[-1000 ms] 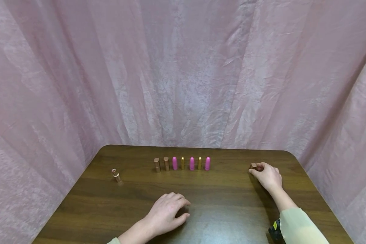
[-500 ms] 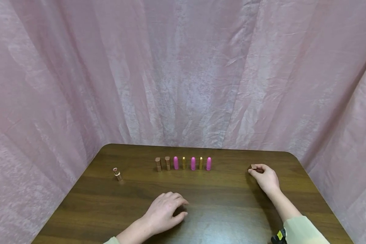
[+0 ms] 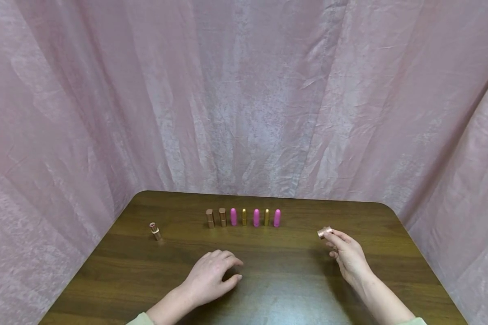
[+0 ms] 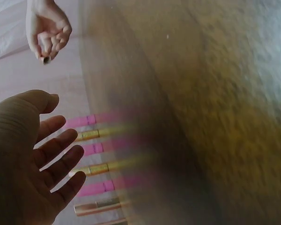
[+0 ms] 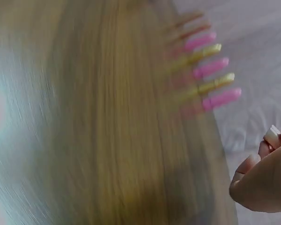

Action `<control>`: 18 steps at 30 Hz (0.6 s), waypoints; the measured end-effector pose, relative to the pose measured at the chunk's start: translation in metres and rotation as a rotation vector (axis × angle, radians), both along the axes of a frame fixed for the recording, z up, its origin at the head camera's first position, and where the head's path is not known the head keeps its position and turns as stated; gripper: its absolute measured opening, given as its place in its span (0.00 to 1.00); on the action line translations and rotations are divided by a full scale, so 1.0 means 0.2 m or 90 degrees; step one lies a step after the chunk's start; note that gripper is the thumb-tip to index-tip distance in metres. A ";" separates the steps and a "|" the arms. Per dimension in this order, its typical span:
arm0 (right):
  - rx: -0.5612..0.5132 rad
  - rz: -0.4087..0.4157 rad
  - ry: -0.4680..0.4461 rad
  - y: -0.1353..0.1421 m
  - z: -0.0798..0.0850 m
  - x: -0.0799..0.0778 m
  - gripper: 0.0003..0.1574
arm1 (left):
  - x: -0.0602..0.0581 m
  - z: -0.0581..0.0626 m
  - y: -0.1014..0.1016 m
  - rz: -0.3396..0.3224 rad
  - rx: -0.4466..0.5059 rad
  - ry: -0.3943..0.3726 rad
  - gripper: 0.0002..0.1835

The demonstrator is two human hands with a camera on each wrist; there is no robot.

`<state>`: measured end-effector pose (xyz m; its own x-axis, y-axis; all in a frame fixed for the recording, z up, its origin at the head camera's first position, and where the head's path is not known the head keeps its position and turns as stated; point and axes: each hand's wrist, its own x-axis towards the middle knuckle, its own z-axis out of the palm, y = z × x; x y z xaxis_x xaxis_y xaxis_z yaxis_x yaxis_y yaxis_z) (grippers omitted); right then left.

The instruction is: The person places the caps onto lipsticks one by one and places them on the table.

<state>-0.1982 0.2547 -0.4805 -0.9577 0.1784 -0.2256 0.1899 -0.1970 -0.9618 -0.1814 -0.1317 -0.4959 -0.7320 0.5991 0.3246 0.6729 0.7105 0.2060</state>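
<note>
My right hand (image 3: 347, 257) pinches a rose-gold lipstick cap (image 3: 324, 232) between thumb and fingers, above the right side of the table. The cap lies tipped sideways; its dark hollow end shows in the left wrist view, where the cap (image 4: 46, 60) looks tiny. My left hand (image 3: 207, 277) hovers or rests over the table's middle front, fingers loosely spread and holding nothing. Far to the left stands an uncapped rose-gold lipstick (image 3: 155, 231). In the right wrist view, the right hand (image 5: 264, 180) appears only partly and the cap is mostly hidden.
Along the back of the wooden table (image 3: 276, 280) stands a row of upright lipstick tubes: two rose-gold tubes (image 3: 210, 218), then pink tubes (image 3: 233, 217) alternating with gold tubes (image 3: 244, 217). A pink curtain (image 3: 244, 99) hangs right behind the table's far edge.
The right hand has lifted the cap off the table, turned it onto its side and brought it leftward and nearer. The left hand has shifted slightly left.
</note>
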 end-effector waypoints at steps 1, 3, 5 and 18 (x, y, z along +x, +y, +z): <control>-0.044 0.004 -0.006 -0.01 0.01 0.01 0.03 | 0.00 0.00 -0.01 0.006 0.001 -0.002 0.14; -0.113 0.012 -0.020 -0.04 0.01 0.04 0.08 | 0.00 0.01 -0.03 0.018 0.004 -0.006 0.14; -0.163 0.020 -0.034 -0.05 0.02 0.06 0.10 | 0.00 0.02 -0.05 0.029 0.008 -0.007 0.14; -0.170 0.048 -0.047 -0.02 0.00 0.17 0.09 | -0.03 0.12 -0.35 0.180 0.118 -0.028 0.13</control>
<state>-0.1646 0.2505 -0.4809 -0.9455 0.0319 -0.3241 0.2808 -0.4241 -0.8610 -0.1876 -0.2023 -0.4714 -0.8763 0.3046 0.3733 0.4424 0.8156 0.3729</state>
